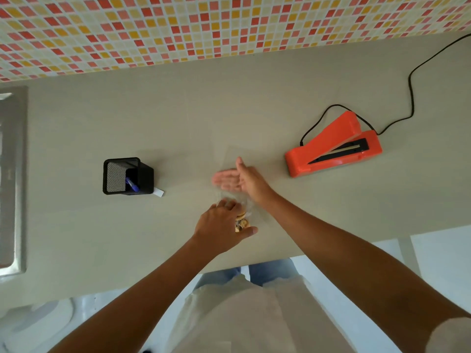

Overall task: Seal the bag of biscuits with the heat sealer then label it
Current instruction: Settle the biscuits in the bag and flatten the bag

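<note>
- Gripping the near end of the one clear bag (248, 203), the left hand (221, 224) has its fingers over the biscuits (241, 221) and its thumb curled along their other side (they sit in a small stack; I cannot count them).
- The right hand (246, 179) lies flat on the bag's empty far half, fingers straight and pointing left, holding nothing.
- The bag lies at the centre of the frame on the beige counter (178, 110).
- One orange heat sealer (328, 149) sits at right of centre, well apart from the bag, its lid raised; one black cable (410, 93) runs from it to the upper right.
- One black mesh pen holder (142, 174) stands left of centre with one blue pen (132, 185) in it.
- One white label slip (159, 192) lies just beside the holder; any writing is too small to read.
</note>
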{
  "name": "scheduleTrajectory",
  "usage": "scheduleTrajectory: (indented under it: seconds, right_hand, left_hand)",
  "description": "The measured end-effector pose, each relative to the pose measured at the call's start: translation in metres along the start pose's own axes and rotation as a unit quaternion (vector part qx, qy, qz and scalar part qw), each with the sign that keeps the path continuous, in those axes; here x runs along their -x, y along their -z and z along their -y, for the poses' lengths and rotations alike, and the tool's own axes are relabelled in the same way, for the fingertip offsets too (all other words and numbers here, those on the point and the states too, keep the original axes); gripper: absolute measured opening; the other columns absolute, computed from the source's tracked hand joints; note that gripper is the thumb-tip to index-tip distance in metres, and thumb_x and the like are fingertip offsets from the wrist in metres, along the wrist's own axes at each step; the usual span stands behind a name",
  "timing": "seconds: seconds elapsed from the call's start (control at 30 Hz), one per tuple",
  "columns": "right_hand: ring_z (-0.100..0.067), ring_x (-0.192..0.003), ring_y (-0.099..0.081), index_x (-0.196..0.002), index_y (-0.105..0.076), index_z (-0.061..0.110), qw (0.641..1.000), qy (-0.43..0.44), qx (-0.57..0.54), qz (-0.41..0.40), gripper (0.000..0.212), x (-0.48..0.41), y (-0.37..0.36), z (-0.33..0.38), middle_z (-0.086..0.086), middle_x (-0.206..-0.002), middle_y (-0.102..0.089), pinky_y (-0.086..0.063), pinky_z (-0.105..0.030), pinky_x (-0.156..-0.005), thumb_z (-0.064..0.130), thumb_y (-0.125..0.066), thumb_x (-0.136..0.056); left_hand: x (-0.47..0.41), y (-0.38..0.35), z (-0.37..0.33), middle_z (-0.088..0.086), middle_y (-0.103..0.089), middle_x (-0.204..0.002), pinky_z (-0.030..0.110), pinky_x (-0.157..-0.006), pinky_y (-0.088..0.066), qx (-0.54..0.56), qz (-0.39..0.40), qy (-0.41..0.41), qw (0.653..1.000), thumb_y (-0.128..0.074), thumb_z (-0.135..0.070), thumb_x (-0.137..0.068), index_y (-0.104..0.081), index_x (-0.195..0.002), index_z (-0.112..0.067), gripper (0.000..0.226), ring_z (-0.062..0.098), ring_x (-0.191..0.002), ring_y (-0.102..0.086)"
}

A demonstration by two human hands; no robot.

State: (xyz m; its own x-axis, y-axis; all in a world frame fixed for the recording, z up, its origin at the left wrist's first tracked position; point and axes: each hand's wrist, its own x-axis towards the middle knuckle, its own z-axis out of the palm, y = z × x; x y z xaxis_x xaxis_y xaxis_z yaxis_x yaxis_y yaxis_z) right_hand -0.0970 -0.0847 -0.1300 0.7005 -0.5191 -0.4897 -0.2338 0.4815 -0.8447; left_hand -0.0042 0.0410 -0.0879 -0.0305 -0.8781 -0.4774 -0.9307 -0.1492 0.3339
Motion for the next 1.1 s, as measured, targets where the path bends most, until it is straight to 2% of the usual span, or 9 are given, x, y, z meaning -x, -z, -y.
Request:
scheduleTrajectory:
  seconds: [0.1, 0.27, 0.37, 0.53, 0.63, 0.77, 0.87, 1.0, 1.1]
  right_hand:
    - [-0.025, -0.117, -0.066, -0.126, -0.062, -0.004, 0.998, -0.041, 0.020, 0.032, 0.078, 0.002, -0.006, -0.014, -0.022, -0.124, -0.067, -0.051, -0.041, -0.104, 0.052, -0.011, -0.104]
    - [-0.022, -0.121, -0.064, -0.131, -0.058, -0.003, 0.997, -0.062, 0.023, 0.050, 0.082, -0.010, 0.007, -0.007, -0.020, -0.130, -0.065, -0.049, -0.038, -0.105, 0.058, -0.012, -0.101]
    - [-0.025, -0.124, -0.062, -0.134, -0.054, -0.006, 0.998, -0.050, 0.006, 0.025, 0.083, -0.020, 0.020, 0.002, -0.023, -0.132, -0.062, -0.048, -0.036, -0.107, 0.056, -0.009, -0.102]
    - [-0.024, -0.124, -0.062, -0.134, -0.053, -0.006, 0.998, -0.053, -0.034, -0.017, 0.085, -0.039, 0.036, 0.018, -0.022, -0.134, -0.061, -0.049, -0.034, -0.104, 0.060, -0.011, -0.101]
    - [-0.024, -0.127, -0.059, -0.136, -0.052, -0.006, 0.998, -0.044, -0.033, -0.030, 0.081, -0.042, 0.036, 0.017, -0.020, -0.137, -0.059, -0.048, -0.033, -0.106, 0.056, -0.010, -0.103]
    - [-0.027, -0.134, -0.052, -0.138, -0.049, -0.007, 0.993, -0.016, -0.040, -0.108, 0.075, -0.056, 0.053, 0.028, -0.024, -0.142, -0.053, -0.047, -0.024, -0.101, 0.047, -0.008, -0.106]
    - [-0.026, -0.134, -0.052, -0.138, -0.048, -0.006, 0.993, -0.011, -0.017, -0.117, 0.072, -0.059, 0.060, 0.039, -0.022, -0.143, -0.052, -0.049, -0.019, -0.095, 0.046, -0.010, -0.106]
    - [-0.023, -0.137, -0.049, -0.139, -0.048, -0.005, 0.991, 0.039, -0.028, -0.122, 0.068, -0.031, 0.036, 0.023, -0.020, -0.145, -0.051, -0.037, -0.037, -0.117, 0.043, -0.013, -0.107]
    - [-0.022, -0.135, -0.052, -0.138, -0.050, -0.003, 0.991, 0.039, -0.080, -0.097, 0.082, 0.007, 0.007, -0.009, -0.019, -0.143, -0.054, -0.037, -0.037, -0.117, 0.061, -0.021, -0.097]
  left_hand:
    - [0.000, 0.000, 0.000, -0.003, -0.053, -0.133, 0.037, -0.087, -0.052, 0.004, 0.001, -0.002, 1.000, -0.044, -0.078, -0.080, -0.052, -0.127, -0.031, 0.066, 0.025, -0.110, -0.060]
    - [0.001, 0.001, 0.000, 0.001, -0.055, -0.125, 0.038, -0.082, -0.053, -0.008, 0.009, 0.007, 1.000, -0.045, -0.079, -0.078, -0.052, -0.123, -0.028, 0.068, 0.028, -0.104, -0.061]
    - [0.002, 0.002, -0.001, 0.000, -0.055, -0.124, 0.038, -0.083, -0.052, -0.008, 0.010, 0.013, 1.000, -0.045, -0.080, -0.077, -0.051, -0.123, -0.027, 0.070, 0.027, -0.104, -0.059]
    - [0.006, 0.010, -0.005, 0.001, -0.053, -0.134, 0.036, -0.093, -0.047, -0.018, -0.006, -0.010, 1.000, -0.048, -0.074, -0.082, -0.051, -0.129, -0.022, 0.069, 0.025, -0.117, -0.054]
    - [0.007, 0.015, -0.007, 0.000, -0.051, -0.138, 0.035, -0.097, -0.044, -0.029, -0.004, -0.012, 1.000, -0.047, -0.073, -0.083, -0.049, -0.131, -0.023, 0.070, 0.024, -0.122, -0.051]
    - [0.006, 0.016, -0.008, 0.001, -0.051, -0.137, 0.035, -0.097, -0.043, -0.045, 0.005, -0.018, 0.999, -0.045, -0.073, -0.085, -0.048, -0.132, -0.022, 0.070, 0.024, -0.122, -0.050]
    - [0.004, 0.012, -0.007, 0.002, -0.053, -0.134, 0.035, -0.096, -0.043, -0.056, 0.003, -0.019, 0.998, -0.045, -0.074, -0.084, -0.051, -0.128, -0.020, 0.070, 0.025, -0.119, -0.052]
    - [-0.002, 0.001, -0.005, 0.003, -0.057, -0.130, 0.040, -0.104, -0.040, -0.055, 0.003, -0.018, 0.998, -0.045, -0.076, -0.081, -0.052, -0.123, -0.019, 0.071, 0.024, -0.121, -0.052]
    - [-0.006, -0.004, -0.002, 0.004, -0.056, -0.135, 0.044, -0.112, -0.034, -0.076, 0.009, -0.027, 0.997, -0.040, -0.078, -0.081, -0.050, -0.127, -0.019, 0.076, 0.024, -0.128, -0.049]
